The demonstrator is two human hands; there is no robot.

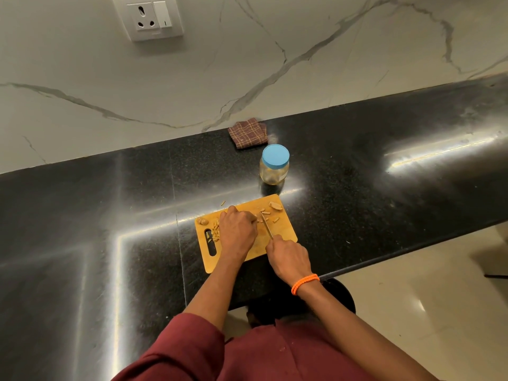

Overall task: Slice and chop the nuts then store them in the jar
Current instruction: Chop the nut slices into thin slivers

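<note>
Nuts [216, 231] sit on my cutting board [283, 231] at the worktop's [384, 160] front edge, left hand [237, 232] fingers curled pinning one, right hand [288, 258] gripping the knife [266, 225], jar [274, 167] behind.

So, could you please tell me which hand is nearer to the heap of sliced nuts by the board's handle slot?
Left. The left hand lies right beside the heap of sliced nuts; the right hand holds the knife farther right.

One jar [274, 168], one knife [266, 225], one cutting board [284, 231] (nut pieces uncountable), one cloth [248, 133].
</note>
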